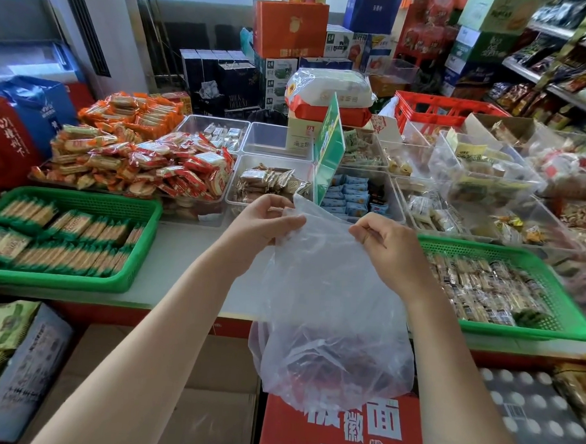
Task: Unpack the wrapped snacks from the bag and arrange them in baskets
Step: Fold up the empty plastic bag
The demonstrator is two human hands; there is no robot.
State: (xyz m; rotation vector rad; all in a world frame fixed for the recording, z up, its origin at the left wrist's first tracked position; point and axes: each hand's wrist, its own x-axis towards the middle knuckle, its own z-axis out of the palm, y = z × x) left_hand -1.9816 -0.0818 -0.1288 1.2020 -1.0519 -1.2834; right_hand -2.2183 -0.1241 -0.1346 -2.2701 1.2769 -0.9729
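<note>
Both hands up over the front edge of the white desk (187,249), holding a clear thin plastic bag (332,293) by its mouth. Left hand (264,225) fingers curled, pinching the left rim of the bag; right hand (386,248) fingers curled, pinching the right rim. The bag hangs down past the desk edge, its bottom bulging with reddish wrapped snacks (324,364), blurred through the film. The bag bottom sits just above a red printed cardboard carton (340,430) below the desk.

Left green plastic mesh basket (65,280) sits at the desk's front left, filled with rows of green-edged wrapped biscuits (60,238), near rim close to the desk edge. Right green plastic mesh basket (561,307) sits at front right, filled with brown wrapped bars (479,291), its near rim at the desk edge. A bare strip of desk lies between the two baskets, directly under the hands.

Behind that strip: clear plastic bins (269,186) of small packets, touching side by side, and a green sign card (328,148) standing upright between them. A heap of red-orange wrapped crackers (134,157) sits behind the left basket. Plain brown cardboard box (171,386) below the desk on the left, beside the red carton.
</note>
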